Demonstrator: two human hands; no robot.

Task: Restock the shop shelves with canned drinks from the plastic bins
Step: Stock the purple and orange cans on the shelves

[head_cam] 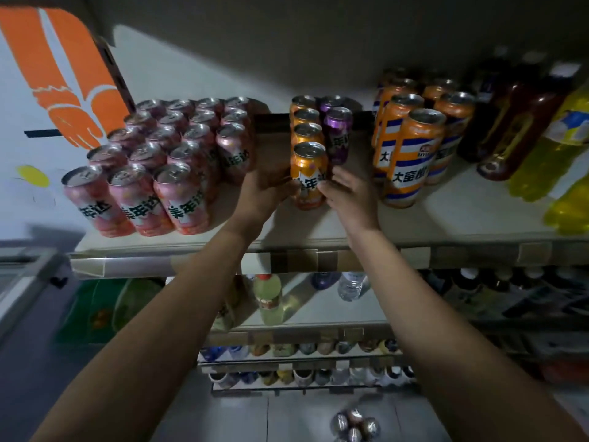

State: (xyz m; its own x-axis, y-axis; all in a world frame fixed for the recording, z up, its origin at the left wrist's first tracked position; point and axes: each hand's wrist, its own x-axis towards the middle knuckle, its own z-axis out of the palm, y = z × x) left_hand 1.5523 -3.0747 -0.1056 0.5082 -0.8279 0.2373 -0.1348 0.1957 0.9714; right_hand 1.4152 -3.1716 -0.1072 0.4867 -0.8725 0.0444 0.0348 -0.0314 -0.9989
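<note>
Far left: pink cans (159,167) packed in a tight block, labels facing out, flush to the front of the shelf (452,224). Looked like the finished section.

Next over, the left hand (264,191) was up at the gap beside the block. Its fingers (287,186) were curled onto the left side of the front orange can (308,177), which read as a grip, though the light was poor.

That can stood upright on the shelf at the head of the orange row (305,122), a single file running back. Probably being squared up so the label faced forward and the file stayed straight.

Purple cans (338,135) sat just right of the row, further back and short-stocked.

The right hand (349,194) was on the can's other side, fingers mostly straight and spread, tips touching it. A steadying hand, not a hold; it likely kept the can off the purple ones.

Further right: tall striped cans (411,154), then dark bottles (516,132) and yellow bottles (561,164), grouped by type.

Low down, a blurred cluster of loose cans (354,425), probably the supply. I couldn't make out a bin.
</note>
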